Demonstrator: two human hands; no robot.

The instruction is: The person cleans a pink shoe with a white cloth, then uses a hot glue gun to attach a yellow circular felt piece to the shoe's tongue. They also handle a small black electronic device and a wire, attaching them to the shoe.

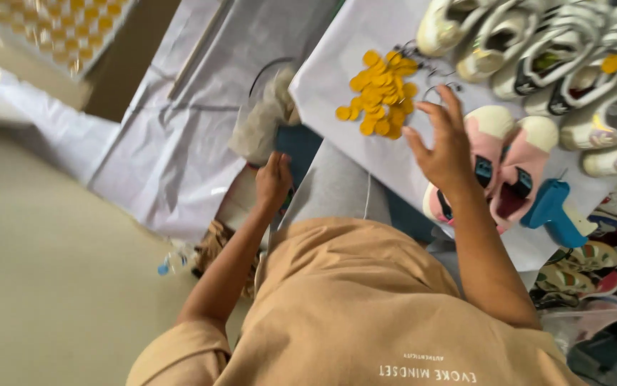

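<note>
Tan cotton shirt [365,314] fills the foreground; right hand [443,146], fingers spread, hovers beside the heap of round yellow plastic discs [381,93]; left hand [272,180] rests flat below it, empty.

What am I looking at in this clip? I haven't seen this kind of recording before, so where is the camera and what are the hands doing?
There is no machine here. One camera sits on a person's head and looks down over their tan shirt and grey trousers. The right hand, fingers spread, hovers over a white sheet that covers the work surface, just beside a heap of round yellow tags and some thin wire rings; it grips nothing. The left hand rests lower down by the person's knee, and whether it holds anything cannot be told. On the sheet lie a pink pair of shoes, a row of white shoes and a blue tagging gun.
</note>
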